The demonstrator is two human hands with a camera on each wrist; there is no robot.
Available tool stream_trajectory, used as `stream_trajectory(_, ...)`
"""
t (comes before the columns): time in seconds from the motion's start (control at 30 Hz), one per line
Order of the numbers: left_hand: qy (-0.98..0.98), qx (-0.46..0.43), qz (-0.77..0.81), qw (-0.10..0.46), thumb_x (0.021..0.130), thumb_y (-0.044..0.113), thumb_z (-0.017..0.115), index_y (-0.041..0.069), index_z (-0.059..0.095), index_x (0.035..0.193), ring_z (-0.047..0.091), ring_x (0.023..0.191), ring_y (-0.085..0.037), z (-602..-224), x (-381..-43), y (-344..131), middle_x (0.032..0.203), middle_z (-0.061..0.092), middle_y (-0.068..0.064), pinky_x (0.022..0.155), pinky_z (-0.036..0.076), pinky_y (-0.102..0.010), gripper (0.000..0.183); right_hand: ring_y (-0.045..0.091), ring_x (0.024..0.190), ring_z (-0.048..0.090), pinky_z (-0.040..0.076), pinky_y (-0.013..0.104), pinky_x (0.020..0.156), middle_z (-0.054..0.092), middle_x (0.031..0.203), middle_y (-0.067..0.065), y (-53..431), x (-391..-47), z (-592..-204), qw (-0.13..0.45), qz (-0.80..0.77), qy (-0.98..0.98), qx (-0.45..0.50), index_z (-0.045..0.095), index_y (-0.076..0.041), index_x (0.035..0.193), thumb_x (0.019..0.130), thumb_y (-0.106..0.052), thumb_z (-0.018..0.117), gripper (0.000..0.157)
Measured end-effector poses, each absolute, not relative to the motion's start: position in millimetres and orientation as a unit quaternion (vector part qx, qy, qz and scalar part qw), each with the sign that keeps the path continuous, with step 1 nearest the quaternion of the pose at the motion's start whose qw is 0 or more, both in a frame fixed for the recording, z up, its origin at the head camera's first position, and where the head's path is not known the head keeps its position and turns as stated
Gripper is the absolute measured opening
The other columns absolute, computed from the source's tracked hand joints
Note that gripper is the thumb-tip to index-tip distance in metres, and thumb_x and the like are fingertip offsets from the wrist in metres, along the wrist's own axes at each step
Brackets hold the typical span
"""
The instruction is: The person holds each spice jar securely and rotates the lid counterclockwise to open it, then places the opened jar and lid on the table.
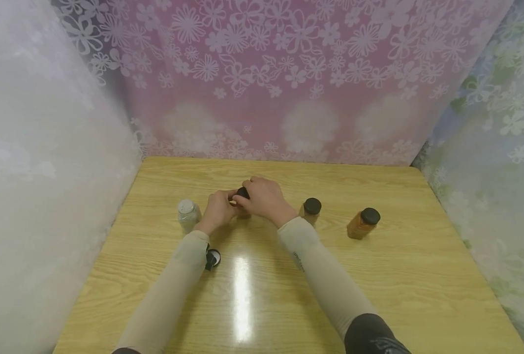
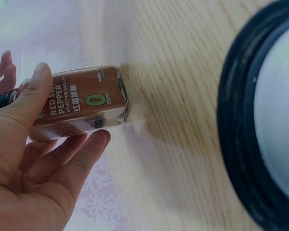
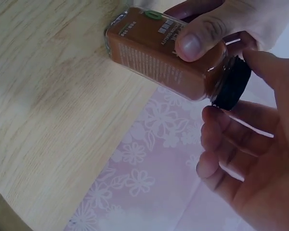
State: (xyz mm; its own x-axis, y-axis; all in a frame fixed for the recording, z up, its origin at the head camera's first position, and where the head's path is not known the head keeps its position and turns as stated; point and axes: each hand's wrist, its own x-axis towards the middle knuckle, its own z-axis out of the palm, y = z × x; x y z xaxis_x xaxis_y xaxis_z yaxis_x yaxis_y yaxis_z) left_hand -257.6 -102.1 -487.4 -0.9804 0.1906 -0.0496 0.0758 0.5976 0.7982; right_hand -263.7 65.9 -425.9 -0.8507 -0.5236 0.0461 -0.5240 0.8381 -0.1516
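A glass spice jar of reddish-brown powder [image 2: 72,98], labelled as red pepper, is gripped by my left hand [image 1: 219,210] between thumb and fingers. Its black cap [image 3: 233,84] sits on the mouth, and my right hand [image 1: 266,197] pinches that cap with thumb and index finger. The right hand's other fingers curl loosely beside the cap in the right wrist view. The jar's base is at or close to the tabletop; whether it touches I cannot tell. From the head view, the hands cover most of the jar.
Left of my hands stands an uncapped-looking jar with a whitish top [image 1: 187,214]. A loose black cap with white inside [image 1: 214,257] lies by my left wrist on the wooden table [image 1: 323,305]. Two black-capped jars, one brownish [image 1: 310,210] and one orange [image 1: 361,225], stand to the right.
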Motion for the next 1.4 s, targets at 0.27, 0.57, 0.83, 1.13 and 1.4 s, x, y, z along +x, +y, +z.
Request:
stream_trajectory(0.27,0.89,0.09,0.445,0.056,0.094,0.01,0.08,0.002,0.067,0.139,0.076,0.112,-0.033,-486.5,-258.0,-102.3,0.133,0.073,-0.018,0.094,0.063,-0.041,0.048,0.023,0.089,0.062,0.058,0.041,0.079,0.064,0.118,0.01,68.3,-264.3,-422.3,-0.032,0.112,-0.94,0.319,0.066,-0.014,0.138,0.104,-0.029,0.066,0.037)
stream_trajectory(0.57,0.902,0.084,0.419,0.054,0.094,0.014,0.08,0.001,0.067,0.139,0.077,0.106,-0.029,-485.7,-258.7,-100.3,0.131,0.073,-0.017,0.093,0.063,-0.041,0.049,0.028,0.119,0.067,0.062,0.045,0.089,0.064,0.139,0.011,67.2,-265.7,-423.8,-0.014,0.091,-0.952,0.291,0.059,-0.014,0.149,0.103,-0.045,0.065,0.055)
stream_trajectory(0.83,0.899,0.084,0.426,0.051,0.094,0.009,0.078,0.001,0.065,0.142,0.076,0.111,-0.035,-487.6,-258.9,-100.6,0.133,0.072,-0.018,0.094,0.063,-0.043,0.05,0.019,0.083,0.061,0.056,0.036,0.07,0.067,0.106,0.007,67.6,-266.4,-421.9,-0.014,0.069,-0.958,0.278,0.071,-0.012,0.122,0.102,-0.042,0.066,0.037)
stream_trajectory(1.13,0.904,0.092,0.416,0.046,0.093,0.012,0.08,0.003,0.069,0.136,0.077,0.105,-0.03,-485.0,-258.7,-100.2,0.129,0.075,-0.015,0.095,0.063,-0.043,0.046,0.026,0.111,0.067,0.061,0.043,0.086,0.063,0.134,0.011,68.8,-267.8,-421.1,-0.029,0.091,-0.95,0.298,0.055,-0.015,0.153,0.101,-0.039,0.068,0.059)
stream_trajectory(1.4,0.898,0.073,0.429,0.056,0.092,0.015,0.081,0.002,0.065,0.141,0.077,0.105,-0.031,-485.2,-258.3,-100.7,0.128,0.075,-0.018,0.093,0.063,-0.043,0.053,0.02,0.086,0.064,0.057,0.037,0.071,0.068,0.109,0.007,66.8,-268.6,-421.1,-0.024,0.072,-0.958,0.276,0.071,-0.011,0.122,0.104,-0.047,0.064,0.041)
